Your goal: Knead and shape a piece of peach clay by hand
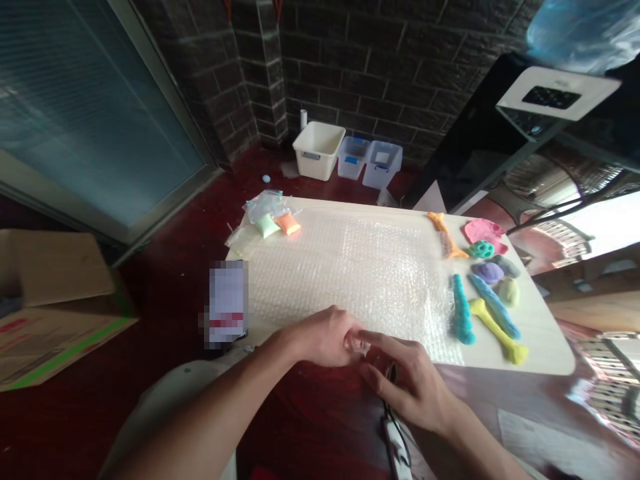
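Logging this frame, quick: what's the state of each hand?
Left hand: curled; whether it holds anything cannot be told.
Right hand: open, no held object visible.

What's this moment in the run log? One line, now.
left hand: curled, contents unclear | right hand: fingertip at left hand | bubble wrap: spread on table | yellow bone shape: right of wrap

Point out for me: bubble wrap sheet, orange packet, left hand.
Bubble wrap sheet [325, 277]: head view, middle of its upper surface.
Orange packet [288, 225]: head view, middle of its face.
Left hand [327, 339]: head view, back of the hand.
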`<state>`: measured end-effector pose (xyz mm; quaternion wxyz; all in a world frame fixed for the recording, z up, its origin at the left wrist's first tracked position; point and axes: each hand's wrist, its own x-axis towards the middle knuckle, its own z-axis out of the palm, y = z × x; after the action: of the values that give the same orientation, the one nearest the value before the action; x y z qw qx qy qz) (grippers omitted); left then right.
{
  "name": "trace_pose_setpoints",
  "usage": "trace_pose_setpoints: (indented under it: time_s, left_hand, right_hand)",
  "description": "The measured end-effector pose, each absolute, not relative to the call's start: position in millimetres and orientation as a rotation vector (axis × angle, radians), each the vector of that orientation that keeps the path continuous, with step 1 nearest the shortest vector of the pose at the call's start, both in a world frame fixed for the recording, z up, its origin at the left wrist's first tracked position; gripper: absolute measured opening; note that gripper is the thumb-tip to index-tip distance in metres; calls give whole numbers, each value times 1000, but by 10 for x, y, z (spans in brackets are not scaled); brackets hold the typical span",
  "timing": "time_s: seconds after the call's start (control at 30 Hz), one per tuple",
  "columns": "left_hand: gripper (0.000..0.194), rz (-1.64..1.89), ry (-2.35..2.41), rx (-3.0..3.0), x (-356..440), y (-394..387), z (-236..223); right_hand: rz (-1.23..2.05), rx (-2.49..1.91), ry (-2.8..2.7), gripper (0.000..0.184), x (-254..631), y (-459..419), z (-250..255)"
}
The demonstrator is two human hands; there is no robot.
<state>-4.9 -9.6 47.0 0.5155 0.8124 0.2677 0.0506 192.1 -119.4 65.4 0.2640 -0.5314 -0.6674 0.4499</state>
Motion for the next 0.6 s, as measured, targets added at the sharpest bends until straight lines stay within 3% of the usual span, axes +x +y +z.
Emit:
trace_pose_setpoints:
  time_s: [0.23,0.6]
  left_hand:
    - [30,18,542,1890,-181,-105,542]
    - [26,46,507,1854,-175,-64,522]
  right_hand:
    - [1185,-1399,-1980,42,1810,-1251,700]
    - [1233,-1344,-2006,38,1763,-1173,714]
